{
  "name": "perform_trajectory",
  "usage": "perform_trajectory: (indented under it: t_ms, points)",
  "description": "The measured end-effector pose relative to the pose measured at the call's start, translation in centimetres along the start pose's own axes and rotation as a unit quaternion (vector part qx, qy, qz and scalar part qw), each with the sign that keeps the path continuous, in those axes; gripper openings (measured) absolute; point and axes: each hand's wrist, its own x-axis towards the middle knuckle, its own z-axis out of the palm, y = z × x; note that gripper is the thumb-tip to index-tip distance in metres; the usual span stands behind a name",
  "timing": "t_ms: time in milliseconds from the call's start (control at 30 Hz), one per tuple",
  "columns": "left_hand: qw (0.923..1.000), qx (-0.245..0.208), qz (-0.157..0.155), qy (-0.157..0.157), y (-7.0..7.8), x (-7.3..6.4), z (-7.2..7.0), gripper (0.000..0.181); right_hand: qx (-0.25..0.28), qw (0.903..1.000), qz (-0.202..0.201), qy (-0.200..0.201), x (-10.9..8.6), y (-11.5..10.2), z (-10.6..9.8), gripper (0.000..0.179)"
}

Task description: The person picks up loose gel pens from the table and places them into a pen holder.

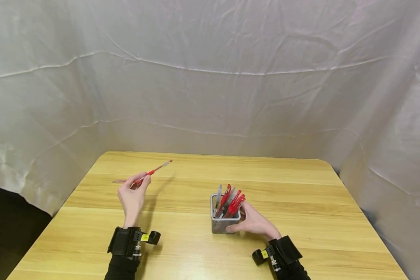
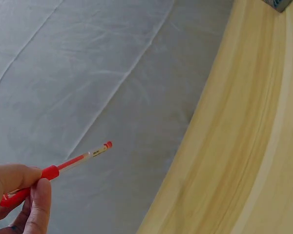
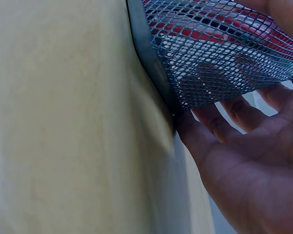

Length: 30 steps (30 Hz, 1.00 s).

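My left hand is raised over the left part of the table and pinches a red gel pen between thumb and fingers. In the left wrist view the clear barrel with its red end points away from the fingertips, and part of the red grip is hidden by them. My right hand grips a square metal mesh pen holder from its right side, thumb on the front and fingers around the side. Several red-and-clear pens lean inside it. The right wrist view shows the mesh close up against the fingers.
The wooden table has rounded far corners. A pale grey cloth hangs behind it and along both sides. Each wrist wears a black strap with a small camera, such as the left wrist camera.
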Motion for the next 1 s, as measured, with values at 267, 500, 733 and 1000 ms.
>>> perform_trajectory:
  t_ms: [267,500,733,1000]
  points:
    - [0.9948,-0.099,0.003,-0.023,1.1,-0.5,0.7,0.031,-0.013,0.9999,0.001,-0.001,-0.1,0.0,-0.1,0.083]
    - [0.9922,-0.111,0.036,-0.045,2.3,-1.0,1.1,0.026,-0.010,0.9999,0.003,-0.001,-0.1,0.0,-0.1,0.086]
    - [0.9839,-0.162,0.049,-0.059,3.5,-1.5,1.3,0.027,-0.010,0.9999,0.005,0.000,-0.1,0.0,-0.1,0.085]
    - [0.9670,-0.220,0.104,-0.075,4.8,-2.6,1.8,0.043,-0.002,1.0000,0.002,0.001,-0.1,0.0,-0.1,0.088]
